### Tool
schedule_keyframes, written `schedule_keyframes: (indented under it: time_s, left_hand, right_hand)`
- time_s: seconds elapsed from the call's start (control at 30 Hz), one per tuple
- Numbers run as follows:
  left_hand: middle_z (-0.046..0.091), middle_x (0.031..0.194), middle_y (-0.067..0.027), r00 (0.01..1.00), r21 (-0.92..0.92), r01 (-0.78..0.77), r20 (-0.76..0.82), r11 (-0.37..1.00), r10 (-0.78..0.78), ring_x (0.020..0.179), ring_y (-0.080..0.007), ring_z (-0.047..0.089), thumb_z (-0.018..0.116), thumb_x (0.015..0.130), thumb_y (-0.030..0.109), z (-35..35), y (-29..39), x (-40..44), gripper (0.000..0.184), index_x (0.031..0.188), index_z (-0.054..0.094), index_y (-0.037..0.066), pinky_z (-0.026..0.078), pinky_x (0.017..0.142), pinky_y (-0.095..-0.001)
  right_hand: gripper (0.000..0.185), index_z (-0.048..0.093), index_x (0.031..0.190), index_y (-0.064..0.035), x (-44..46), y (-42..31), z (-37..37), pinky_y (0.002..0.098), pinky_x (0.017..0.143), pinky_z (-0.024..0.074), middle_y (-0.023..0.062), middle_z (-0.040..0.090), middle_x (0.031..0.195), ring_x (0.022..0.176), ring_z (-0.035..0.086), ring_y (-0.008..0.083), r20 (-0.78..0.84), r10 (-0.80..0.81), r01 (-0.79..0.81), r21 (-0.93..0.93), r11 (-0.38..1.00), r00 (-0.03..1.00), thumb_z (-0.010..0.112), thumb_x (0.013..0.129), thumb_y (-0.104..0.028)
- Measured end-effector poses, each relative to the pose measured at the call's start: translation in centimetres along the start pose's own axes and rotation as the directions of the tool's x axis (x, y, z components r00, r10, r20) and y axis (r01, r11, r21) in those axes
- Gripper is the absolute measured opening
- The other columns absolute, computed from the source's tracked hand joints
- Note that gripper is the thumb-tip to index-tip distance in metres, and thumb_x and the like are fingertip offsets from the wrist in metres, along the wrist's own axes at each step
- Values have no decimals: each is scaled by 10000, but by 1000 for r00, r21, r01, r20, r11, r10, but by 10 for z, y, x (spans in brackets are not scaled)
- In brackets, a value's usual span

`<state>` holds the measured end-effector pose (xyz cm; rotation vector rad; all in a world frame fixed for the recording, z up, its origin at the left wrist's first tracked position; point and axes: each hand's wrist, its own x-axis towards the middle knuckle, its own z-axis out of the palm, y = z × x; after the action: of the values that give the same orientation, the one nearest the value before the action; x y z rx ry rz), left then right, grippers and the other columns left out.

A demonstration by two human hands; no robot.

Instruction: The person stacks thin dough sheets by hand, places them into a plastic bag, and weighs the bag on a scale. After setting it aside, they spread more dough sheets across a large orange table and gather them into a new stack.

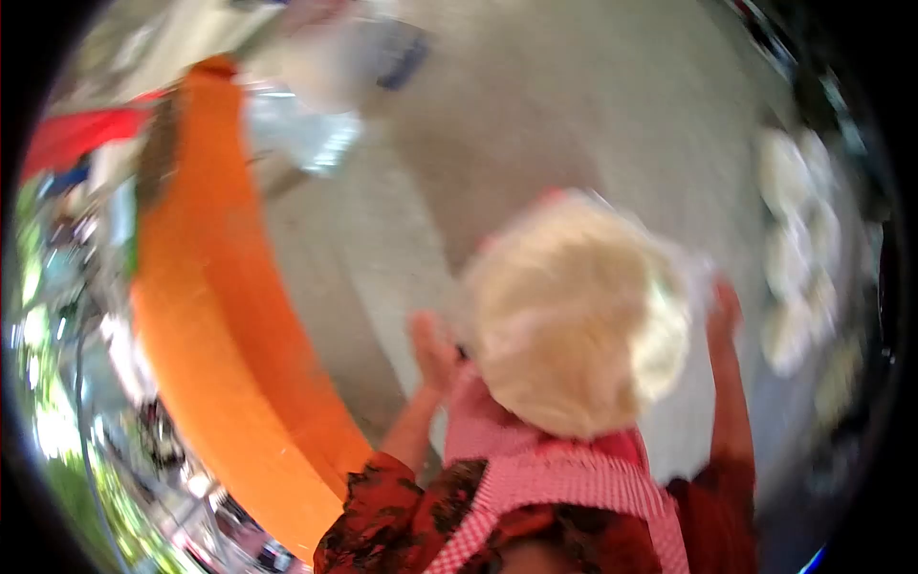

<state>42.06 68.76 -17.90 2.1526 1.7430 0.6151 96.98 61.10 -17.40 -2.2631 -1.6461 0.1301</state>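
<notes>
A big, round, pale tan bundle (574, 320) is in front of my body at waist height. It looks wrapped in clear plastic, and motion blurs what is inside. My left hand (433, 352) is beside its left edge, with the fingers too smeared to read. On the other side, my right hand (725, 311) appears closed on the clear plastic at the bundle's right edge. Below the bundle shows a pink and white checked apron (574, 478) over red patterned sleeves.
A long orange curved surface (225, 316) runs down my left side. Several white round packs (789, 253) lie in rows at the right. Clear plastic (306, 129) and a dark blue item (402, 53) are farther ahead by the grey floor (669, 115).
</notes>
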Motion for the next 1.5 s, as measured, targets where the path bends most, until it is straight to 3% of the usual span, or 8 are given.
schedule_keyframes:
  time_s: [0.3, 0.4, 0.53, 0.73, 0.83, 1.1, 1.27, 1.5]
  left_hand:
    - [615, 1122, -76, 869, -800, 371, 120, 471, -481, 1042, -175, 565, 506, 867, -2, 24, 41, -8, 295, 1155, 550, 38, 462, 893, -306]
    - [652, 901, -16, 833, -546, 554, 367, 629, -415, 846, -112, 578, 530, 891, 94, 53, -31, -33, 174, 1010, 647, 45, 478, 779, -284]
    - [560, 681, -1, 825, -515, 559, 267, 650, -498, 630, -134, 533, 499, 940, 152, 17, -15, -3, 208, 806, 582, 16, 454, 601, -295]
    - [485, 639, -9, 806, -563, 591, 409, 577, -427, 587, -127, 504, 588, 884, 205, -25, 21, -18, 226, 762, 514, 30, 436, 560, -318]
    - [533, 679, -15, 810, -364, 444, 553, 819, -194, 615, -126, 537, 649, 825, 221, -38, 4, -34, 220, 817, 559, 21, 443, 562, -321]
    - [617, 733, -23, 464, -478, 842, 878, 251, 116, 665, -120, 580, 650, 778, 117, -127, 42, 4, 161, 904, 606, 27, 448, 568, -274]
    - [590, 727, -16, 881, -607, 339, 473, 719, -16, 645, -97, 566, 610, 837, 120, -139, -37, 13, 70, 829, 577, 59, 475, 585, -253]
    - [652, 895, -66, 826, -884, 467, 442, -14, -350, 797, -165, 614, 418, 947, 248, -247, -237, 168, 268, 942, 607, 58, 502, 753, -303]
  right_hand:
    - [377, 507, 1237, -53, -69, -38, 11, 299, 707, 511, 78, 654, 942, 799, 606, 200, 437, 800, -617, 780, -108, 412, 541, 862, -59]
    - [321, 554, 1171, -56, -88, 97, 66, 392, 665, 489, 29, 517, 717, 676, 521, 154, 658, 140, -481, 663, -574, 740, 471, 923, -243]
    - [241, 556, 1107, -91, -27, -20, -35, 415, 876, 453, 55, 607, 975, 819, 589, 176, 403, 715, -721, 662, 203, 572, 534, 883, -177]
    - [226, 620, 905, -28, -7, -36, -58, 399, 630, 509, 91, 654, 848, 758, 646, 226, 397, 706, -800, 417, 431, 587, 655, 803, -226]
    - [365, 627, 992, 5, -45, -7, -62, 442, 714, 489, 152, 658, 797, 806, 634, 342, 42, 7, -1, -145, 989, 999, 673, 800, -302]
    - [335, 456, 609, -112, 4, -72, -176, 258, 397, 292, -63, 399, 535, 447, 375, 59, 315, 489, -540, 100, 836, 814, 733, 754, -233]
    - [750, 399, 1381, -85, 21, -128, -178, 330, 1039, 353, 61, 367, 1455, 1315, 373, 197, 260, 30, -172, 543, 822, 965, 708, 703, 2]
    - [337, 563, 1147, -47, -46, -311, -157, 264, 705, 481, 64, 596, 1046, 810, 589, 112, 521, 193, -484, 508, 713, 831, 604, 814, -8]
